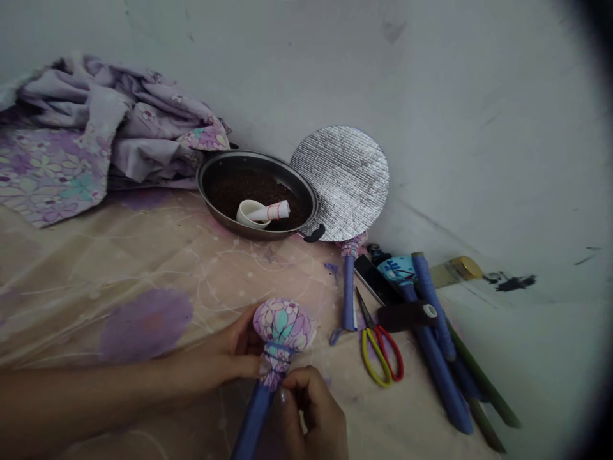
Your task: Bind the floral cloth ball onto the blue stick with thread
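Observation:
A padded stick (284,324) with a round head in purple floral cloth and a blue-wrapped handle stands tilted in front of me. Blue cord circles the gathered cloth at its neck. My left hand (234,348) is closed around that neck from the left, its thumb across the front and the other fingers partly hidden behind the head. Just right of the neck, my right hand (313,409) is closed in a pinch, fingertips close to the cloth's lower edge. Whatever is between those fingertips is too small to make out.
Scissors (378,348) with yellow and red handles lie to the right, beside a dark thread spool (407,315) and blue-wrapped sticks (443,377). Behind stand a pan (211,207) holding a white cup (245,214), a silver disc (342,179) and floral cloth (62,160).

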Tool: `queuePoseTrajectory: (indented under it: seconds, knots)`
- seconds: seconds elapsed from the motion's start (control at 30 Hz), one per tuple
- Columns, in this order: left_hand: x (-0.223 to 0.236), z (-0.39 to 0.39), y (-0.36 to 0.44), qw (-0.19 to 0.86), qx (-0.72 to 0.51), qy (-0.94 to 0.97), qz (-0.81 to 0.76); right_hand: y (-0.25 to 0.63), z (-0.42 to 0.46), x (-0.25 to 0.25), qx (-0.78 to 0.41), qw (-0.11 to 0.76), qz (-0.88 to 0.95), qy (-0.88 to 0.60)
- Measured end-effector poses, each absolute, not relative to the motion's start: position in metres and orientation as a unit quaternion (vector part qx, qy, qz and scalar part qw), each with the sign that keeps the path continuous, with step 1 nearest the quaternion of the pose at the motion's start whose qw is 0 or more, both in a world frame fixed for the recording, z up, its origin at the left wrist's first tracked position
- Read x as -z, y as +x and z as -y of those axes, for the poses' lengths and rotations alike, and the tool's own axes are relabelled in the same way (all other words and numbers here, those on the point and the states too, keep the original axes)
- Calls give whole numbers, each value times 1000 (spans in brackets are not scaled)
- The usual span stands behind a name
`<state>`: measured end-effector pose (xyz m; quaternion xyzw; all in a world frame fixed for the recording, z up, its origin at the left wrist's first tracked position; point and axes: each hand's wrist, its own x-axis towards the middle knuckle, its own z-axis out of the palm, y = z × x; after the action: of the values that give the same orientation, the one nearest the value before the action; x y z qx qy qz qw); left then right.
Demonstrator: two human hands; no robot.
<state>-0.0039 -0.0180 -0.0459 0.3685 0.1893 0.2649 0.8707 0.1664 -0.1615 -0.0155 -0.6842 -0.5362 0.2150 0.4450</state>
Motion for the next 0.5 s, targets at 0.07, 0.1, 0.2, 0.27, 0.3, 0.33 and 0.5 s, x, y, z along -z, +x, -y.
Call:
queuePoseTrajectory:
  seconds: [0.07,0.1,0.2,0.27,0.3,0.33,0.5]
  knots:
    - [43,19,-4,870,-268,365,-195,167,162,17,-228,444,526,-688]
    - [42,19,-5,870,-268,364,-200,166,162,17,-233,444,522,-690]
    - [41,20,-5,870,-268,358,-209,166,162,18,-237,448,519,-689]
    - [43,20,-4,872,-269,356,-203,166,162,18,-239,454,517,-685]
    - [45,20,-3,872,-271,355,-199,165,162,18,-237,457,516,-685]
    - [47,20,-2,872,-274,355,-197,165,162,19,-233,457,516,-687]
    - [51,20,0,872,-276,354,-196,165,163,18,-197,444,527,-697]
